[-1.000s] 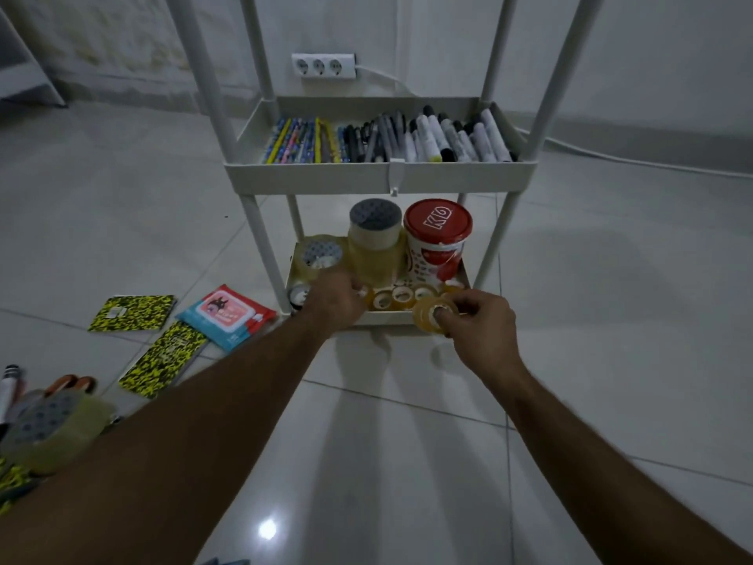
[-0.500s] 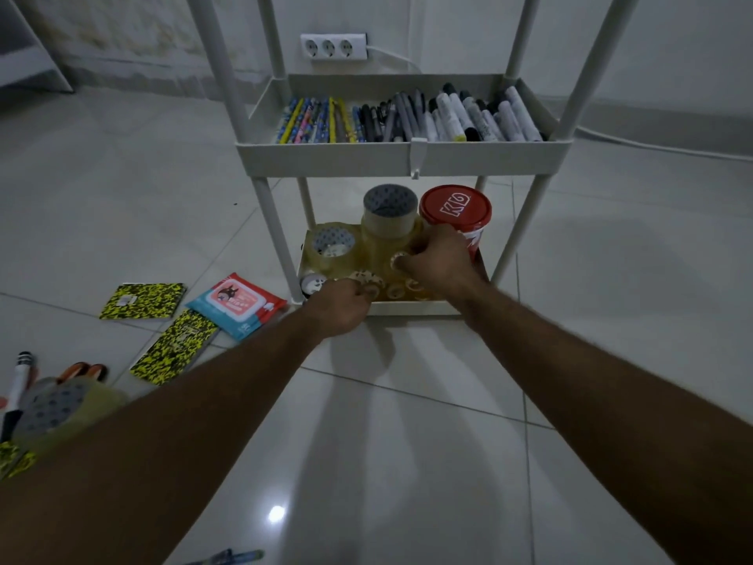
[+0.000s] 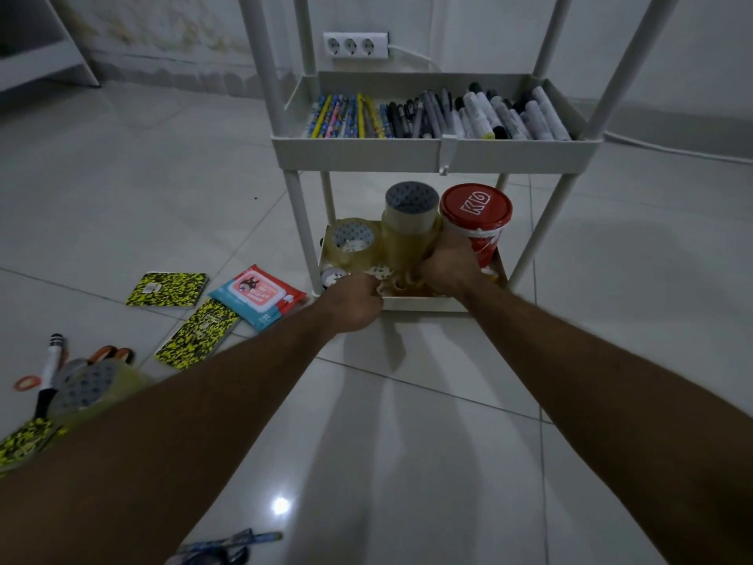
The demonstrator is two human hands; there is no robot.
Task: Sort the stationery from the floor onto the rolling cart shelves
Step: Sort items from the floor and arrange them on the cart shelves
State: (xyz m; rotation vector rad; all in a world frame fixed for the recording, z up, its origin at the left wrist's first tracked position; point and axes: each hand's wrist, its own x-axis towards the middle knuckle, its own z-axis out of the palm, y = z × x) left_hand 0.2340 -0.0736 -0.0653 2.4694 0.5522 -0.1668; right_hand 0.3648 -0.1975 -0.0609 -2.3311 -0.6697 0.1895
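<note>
I see both hands at cart's bottom shelf (image 3: 423,304). Left hand (image 3: 353,304) curled around small tape rolls (image 3: 383,275) at front edge. Right hand (image 3: 447,266) among same rolls beside tall tape stack (image 3: 409,226); its grip I cannot tell. Notebooks (image 3: 168,289) on floor, left.

Both arms stretched forward, left grip (image 3: 355,300) curled knuckles-up, right grip (image 3: 447,267) curled beside it

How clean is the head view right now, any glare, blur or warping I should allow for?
Head view: dim overall; a bright glare spot on the floor tile; forearm shadows fall on the floor before the cart's bottom shelf; wide-angle bends the cart posts; the tape roll at left is blurred.
</note>
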